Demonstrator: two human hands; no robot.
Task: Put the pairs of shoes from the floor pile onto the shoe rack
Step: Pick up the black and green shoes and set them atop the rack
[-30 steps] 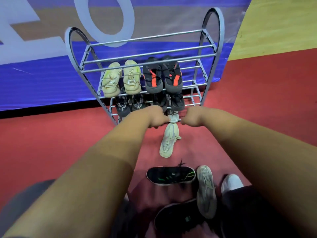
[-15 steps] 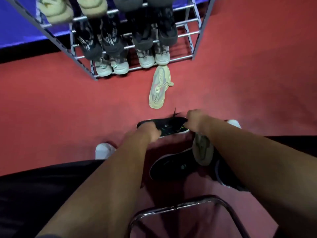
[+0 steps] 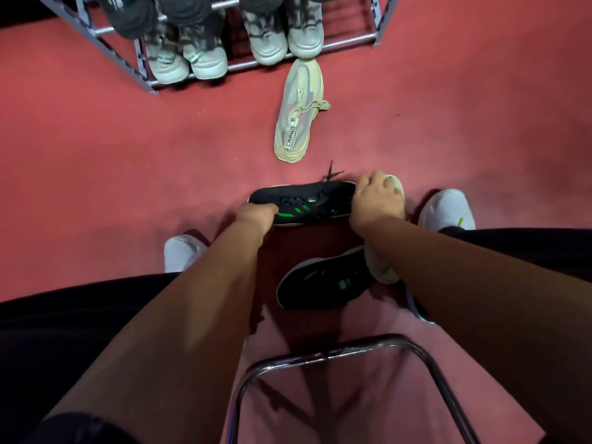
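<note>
A black shoe with green stripes (image 3: 307, 200) lies sideways on the red floor between my hands. My left hand (image 3: 256, 216) grips its toe end. My right hand (image 3: 374, 200) is closed over the front of a beige shoe (image 3: 381, 267) that lies right beside the black shoe's heel. The second black shoe (image 3: 320, 283) lies nearer to me, partly under my right forearm. Another beige shoe (image 3: 298, 113) lies alone on the floor just in front of the shoe rack (image 3: 339, 43). The rack's bottom rail holds two pairs of pale grey shoes.
My feet in white shoes (image 3: 184, 251) (image 3: 445, 209) stand either side of the pile. A chrome tube frame (image 3: 326, 354) curves across below my arms. Dark shoes fill the rack's upper rail at the top left. Red floor spreads to the left and right.
My hands came back from the rack's bottom rail to the floor pile, and my view tilted down. Both hands have since closed on shoes, left on the black one, right on the beige one.
</note>
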